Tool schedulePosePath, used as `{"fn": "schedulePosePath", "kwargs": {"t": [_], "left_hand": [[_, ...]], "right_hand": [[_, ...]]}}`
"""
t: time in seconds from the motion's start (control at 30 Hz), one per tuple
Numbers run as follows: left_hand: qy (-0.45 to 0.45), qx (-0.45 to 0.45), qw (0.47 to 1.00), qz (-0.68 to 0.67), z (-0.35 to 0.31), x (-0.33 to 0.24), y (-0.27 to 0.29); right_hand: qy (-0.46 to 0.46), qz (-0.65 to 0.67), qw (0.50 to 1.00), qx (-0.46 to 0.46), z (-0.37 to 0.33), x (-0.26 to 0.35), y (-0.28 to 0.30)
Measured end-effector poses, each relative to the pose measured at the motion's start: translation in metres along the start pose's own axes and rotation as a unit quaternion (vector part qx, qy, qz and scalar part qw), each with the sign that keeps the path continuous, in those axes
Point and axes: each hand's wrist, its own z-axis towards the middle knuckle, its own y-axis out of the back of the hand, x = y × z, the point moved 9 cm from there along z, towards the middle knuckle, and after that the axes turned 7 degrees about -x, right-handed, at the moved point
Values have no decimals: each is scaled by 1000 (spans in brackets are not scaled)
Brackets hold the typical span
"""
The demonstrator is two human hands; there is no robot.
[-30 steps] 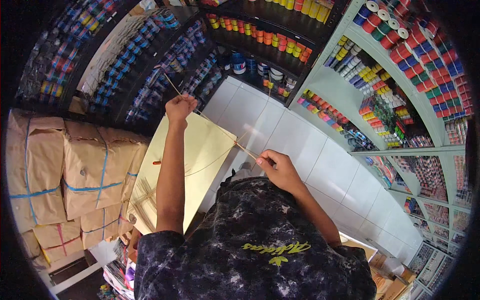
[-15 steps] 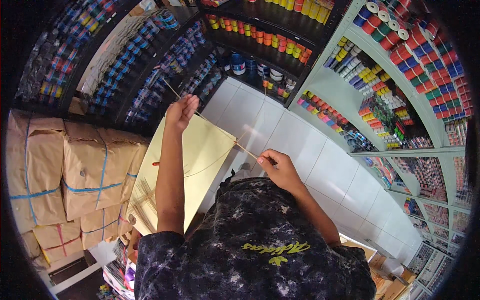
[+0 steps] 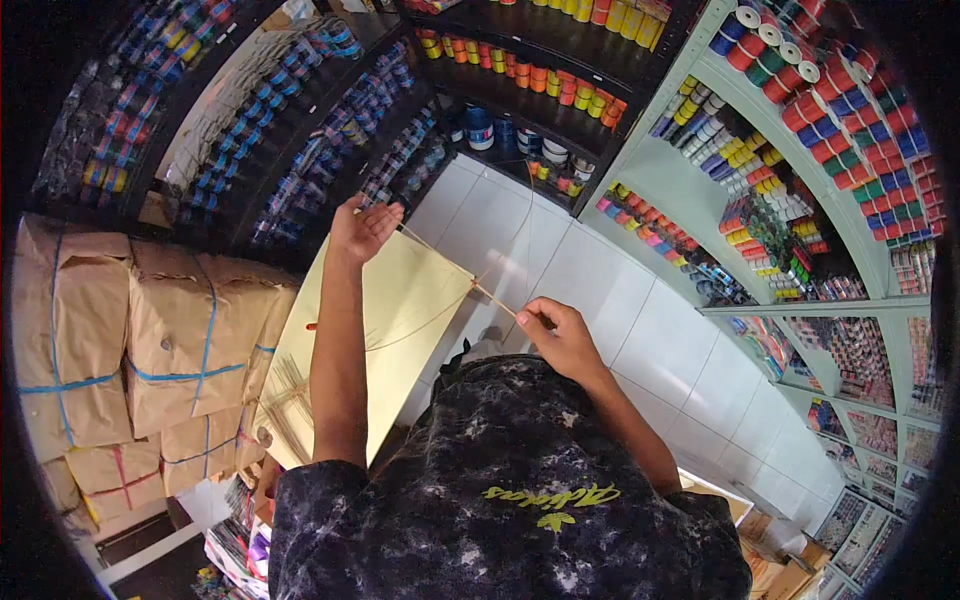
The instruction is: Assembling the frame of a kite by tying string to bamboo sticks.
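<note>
Shelving [image 3: 800, 200] filled with spools and small jars in many colours curves around the upper and right parts of the view, above a white tiled floor [image 3: 620, 300]. At left stands a stack of brown paper parcels [image 3: 130, 330] tied with blue and red string. In front of the person, between the parcels and the floor, lies a large pale-yellow paper sheet [image 3: 400, 300], diamond-shaped, with its long axis running from the lower left up toward the upper right. A thin bamboo stick [image 3: 455, 268] lies across the upper corner of the sheet; its long axis runs diagonally, the far end pointing up and left toward the shelves, the near end pointing down and right. The left hand [image 3: 362, 228], arm extended, holds the far end of the stick at the top corner of the sheet, its fingers partly spread. The right hand [image 3: 560, 335], fingers curled in a pinch, grasps the near end of the stick just beyond the right edge of the sheet. A bundle of further thin sticks [image 3: 290, 400] rests on the lower part of the sheet.
</note>
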Motion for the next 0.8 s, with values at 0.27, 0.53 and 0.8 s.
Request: {"fn": "schedulePosePath", "kwargs": {"t": [0.27, 0.53, 0.8], "left_hand": [[-79, -65, 956, 276, -30, -18, 2], [-391, -42, 832, 391, -119, -55, -23], [-480, -22, 801, 357, -161, -42, 1]], "right_hand": [[-38, 31, 998, -27, 5, -12, 6], [-105, 94, 985, -100, 19, -39, 16], [-109, 84, 983, -120, 25, -41, 17]]}}
